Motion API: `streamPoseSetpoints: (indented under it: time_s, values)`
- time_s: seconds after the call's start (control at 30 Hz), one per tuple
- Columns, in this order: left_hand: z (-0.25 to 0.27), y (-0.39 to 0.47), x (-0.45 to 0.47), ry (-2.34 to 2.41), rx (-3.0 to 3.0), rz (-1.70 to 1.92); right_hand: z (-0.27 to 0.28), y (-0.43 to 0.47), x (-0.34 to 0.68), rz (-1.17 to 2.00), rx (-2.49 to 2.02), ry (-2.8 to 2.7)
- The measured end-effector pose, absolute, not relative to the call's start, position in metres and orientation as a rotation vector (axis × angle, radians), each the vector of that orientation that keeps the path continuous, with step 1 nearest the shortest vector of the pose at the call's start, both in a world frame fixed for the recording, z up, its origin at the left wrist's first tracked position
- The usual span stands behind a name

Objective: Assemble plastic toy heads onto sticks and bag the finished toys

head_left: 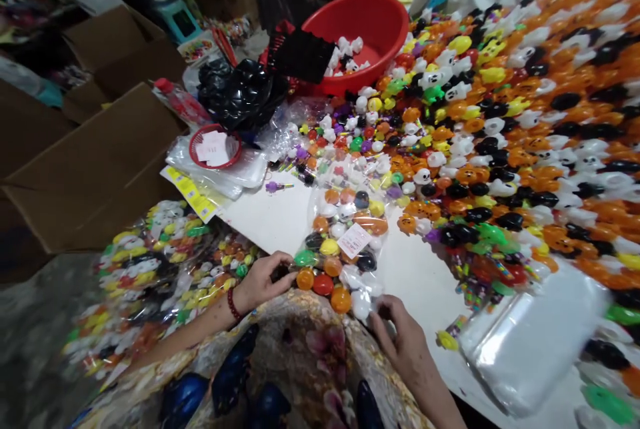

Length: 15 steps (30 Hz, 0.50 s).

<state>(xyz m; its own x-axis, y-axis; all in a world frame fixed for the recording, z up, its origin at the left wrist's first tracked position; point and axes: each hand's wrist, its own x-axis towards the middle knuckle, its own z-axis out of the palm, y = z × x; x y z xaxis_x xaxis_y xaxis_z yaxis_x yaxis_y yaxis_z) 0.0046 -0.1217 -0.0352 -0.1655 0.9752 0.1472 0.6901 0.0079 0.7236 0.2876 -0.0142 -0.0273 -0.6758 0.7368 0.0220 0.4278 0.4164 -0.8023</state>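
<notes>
A clear plastic bag (329,247) filled with small orange, white, black, green, yellow and red plastic toys lies flat on the white table in front of me. A white printed label (354,240) sits on or inside it. My left hand (270,280) is closed, thumb against fingers, at the bag's near left edge beside the orange and green pieces. At the near right corner, next to white pieces, my right hand (399,328) pinches the bag between thumb and fingers. Patterned clothing hides part of the near table edge.
Loose toys (500,142) heap across the right side. Empty clear bags (533,339) lie right; a red basket of labels (215,146) stands left. Behind are a large red basin (370,22) and black plastic (240,92). Filled bags (150,269) and cardboard boxes (95,169) stand left.
</notes>
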Motion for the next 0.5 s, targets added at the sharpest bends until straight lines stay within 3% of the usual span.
streamPoseSetpoints:
  time_s: [0.5]
  values:
    - [-0.036, -0.108, 0.004, 1.725, 2.237, 1.102, -0.019, -0.015, 0.273, 1.122, -1.034, -2.167]
